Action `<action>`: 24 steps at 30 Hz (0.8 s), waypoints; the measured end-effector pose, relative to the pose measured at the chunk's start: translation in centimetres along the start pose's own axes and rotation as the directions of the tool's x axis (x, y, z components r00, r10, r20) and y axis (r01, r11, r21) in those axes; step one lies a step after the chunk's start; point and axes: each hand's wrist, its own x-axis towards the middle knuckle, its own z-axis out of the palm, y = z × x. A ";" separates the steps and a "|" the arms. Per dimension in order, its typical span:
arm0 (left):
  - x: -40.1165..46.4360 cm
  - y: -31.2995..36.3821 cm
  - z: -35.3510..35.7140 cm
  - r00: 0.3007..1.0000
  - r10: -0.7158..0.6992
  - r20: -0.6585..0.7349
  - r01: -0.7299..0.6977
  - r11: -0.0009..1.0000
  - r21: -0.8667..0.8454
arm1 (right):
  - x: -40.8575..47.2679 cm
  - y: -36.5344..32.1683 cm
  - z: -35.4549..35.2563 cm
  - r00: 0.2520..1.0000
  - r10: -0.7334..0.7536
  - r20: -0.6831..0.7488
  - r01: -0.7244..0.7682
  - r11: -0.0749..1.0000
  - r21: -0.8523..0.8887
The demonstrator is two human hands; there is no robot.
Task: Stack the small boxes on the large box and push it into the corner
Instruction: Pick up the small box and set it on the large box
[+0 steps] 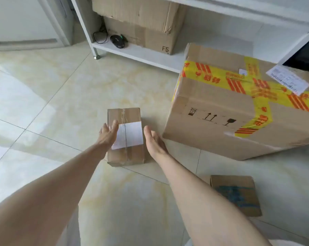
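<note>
both hands are spread open on either side of the small taped box [126, 137] with the white label, which lies flat on the tiled floor [61, 107]. the left hand [108, 133] has its fingers [114, 124] over the left edge of the box top, touching or just above it, i cannot tell which. the right hand [154, 141] hangs just right of the box, palm turned inward, fingers straight and apart from the cardboard. nothing is gripped yet.

the large box [239, 110] with yellow and red tape sits just beyond the right fingers, tilted askew to the floor tiles, in front of the white shelf unit [141, 54]. a second small box [235, 194] with a blue mark lies behind the right wrist, near the forearm.

likely risks: the clear tape on the small box looks slick, so a flat-palmed squeeze could let it slide out mid-lift. the large box's top carries a loose shipping label [287, 79] and ridged tape, so a box set near an edge may sit crooked and topple once pushing starts. the right forearm swinging back could also knock the second small box.
</note>
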 end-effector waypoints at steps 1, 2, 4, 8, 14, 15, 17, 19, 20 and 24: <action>0.1 -0.9 0.2 0.999 -0.047 0.003 0.047 0.999 0.000 | 0.1 0.6 1.0 0.996 0.084 0.024 -0.084 0.996 0.006; 0.3 -1.6 0.2 0.995 -0.100 0.000 0.100 0.995 -0.006 | 0.4 1.3 2.0 0.986 0.158 0.049 -0.161 0.986 0.041; 0.6 -2.8 0.2 0.983 -0.176 0.045 0.178 0.983 -0.039 | 0.9 2.5 3.7 0.968 0.233 0.095 -0.242 0.966 0.095; 0.3 -3.6 0.0 0.970 -0.229 0.084 0.237 0.966 -0.101 | 0.3 2.4 6.2 0.962 0.251 0.108 -0.267 0.945 0.190; 0.7 -3.1 -1.6 0.984 -0.136 0.116 0.154 0.973 -0.172 | -1.1 0.1 5.8 0.982 0.188 0.004 -0.181 0.942 0.283; 0.0 -1.9 -2.1 0.987 -0.112 0.116 0.132 0.974 -0.186 | -1.4 -0.7 5.3 0.986 0.165 -0.018 -0.153 0.948 0.278; -1.9 0.9 -3.1 0.993 -0.050 0.110 0.072 0.975 -0.210 | -2.0 -2.6 4.3 0.992 0.110 -0.055 -0.092 0.958 0.271; -3.9 3.9 -4.2 0.997 0.005 0.076 0.012 0.975 -0.220 | -2.7 -5.0 3.4 0.994 0.039 -0.105 -0.010 0.965 0.260; -4.6 5.4 -4.9 0.998 0.029 0.057 -0.015 0.975 -0.222 | -3.4 -6.5 3.0 0.991 -0.002 -0.134 0.037 0.966 0.254; -7.4 11.4 -7.7 0.989 0.146 -0.035 -0.150 0.968 -0.199 | -6.2 -12.2 0.7 0.966 -0.131 -0.224 0.189 0.947 0.261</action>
